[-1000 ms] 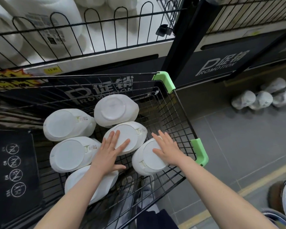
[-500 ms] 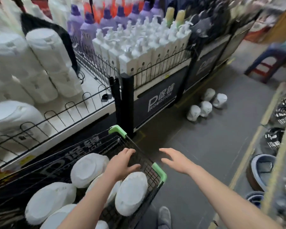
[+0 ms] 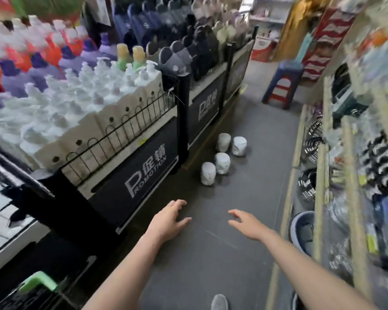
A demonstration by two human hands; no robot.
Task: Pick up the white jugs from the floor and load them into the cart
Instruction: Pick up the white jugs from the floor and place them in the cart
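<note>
Both hands empty and reaching forward over the aisle floor, four white jugs ahead.

The left hand [image 3: 168, 221] has its fingers [image 3: 177, 203] spread and loosely bent, gripping nothing; the right hand [image 3: 248, 223] likewise has its fingers apart and relaxed, holding nothing. Both hover above the grey floor [image 3: 244, 253], near each other but not touching. Well ahead of them the white jugs [image 3: 221, 163] stand in a loose cluster on the floor, just beside the black promotion stand [image 3: 143, 173] stacked with pump bottles [image 3: 81, 97]. A green corner of the cart [image 3: 39, 284] shows at the lower left, well apart from the jugs. A blue-and-red stool [image 3: 285, 86] stands farther down the aisle.
</note>
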